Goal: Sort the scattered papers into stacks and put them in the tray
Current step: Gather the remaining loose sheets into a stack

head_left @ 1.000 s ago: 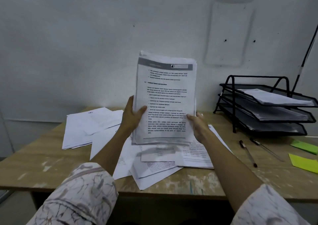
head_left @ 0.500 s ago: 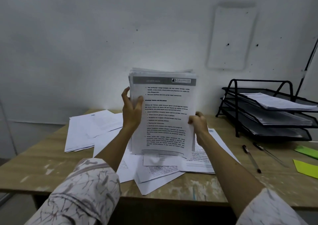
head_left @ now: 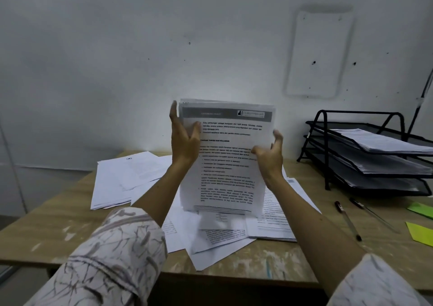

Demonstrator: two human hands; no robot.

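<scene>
**Stack stood on end on the tabletop, hands sliding up its sides**

A pale, scuffed wall rises behind a worn wooden tabletop [head_left: 58,214] strewn with loose sheets. Upright at the middle stands a thick stack of papers [head_left: 226,163], printed page facing the camera, its bottom edge down among the scattered papers [head_left: 218,235]; a second ago it was held clear above them, so it has dropped onto the pile. The left hand [head_left: 184,141] has moved up the stack's left edge: its fingers [head_left: 173,113] are now stretched straight along that edge near the top, thumb lying on the front page, where before they curled round the lower side. The right hand [head_left: 270,156] has also climbed, from the lower right corner to mid-height; its fingers are loosely curled at the right edge with the thumb across the front, and whether they actually pinch the sheets I cannot tell, as the hand is blurred.

A separate white pile [head_left: 121,179] lies far left on the tabletop. At the far right stands a black three-tier mesh tray [head_left: 323,141], each tier already carrying paper. Between the tray and the near edge lie two pens [head_left: 348,221], well apart from the stack, and green sticky notes [head_left: 421,233] at the right border. The forearms and patterned sleeves [head_left: 112,254] cover part of the loose sheets nearest the camera.
</scene>
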